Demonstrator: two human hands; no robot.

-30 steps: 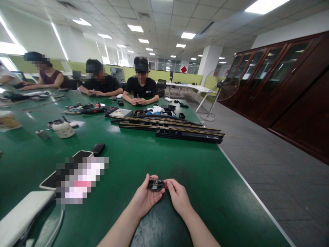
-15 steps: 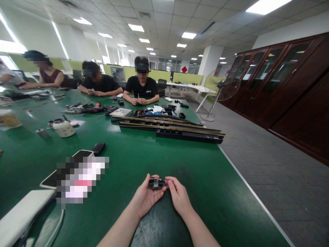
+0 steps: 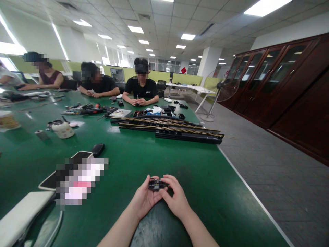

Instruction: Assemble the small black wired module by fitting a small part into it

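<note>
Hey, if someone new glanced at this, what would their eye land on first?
Probably the small black device near the bottom centre, its inner parts seemingly exposed, held in the left hand with the right hand at its right end. Next, the long black rails lying farther back on the green table. Then the big dark reddish cabinet along the right side of the room.

Left hand (image 3: 146, 199): palm up, cupped, thumb raised. Right hand (image 3: 177, 195): close beside it, thumb and fingers (image 3: 171, 179) bent inward. Both forearms (image 3: 122, 224) bare, converging forward.
</note>
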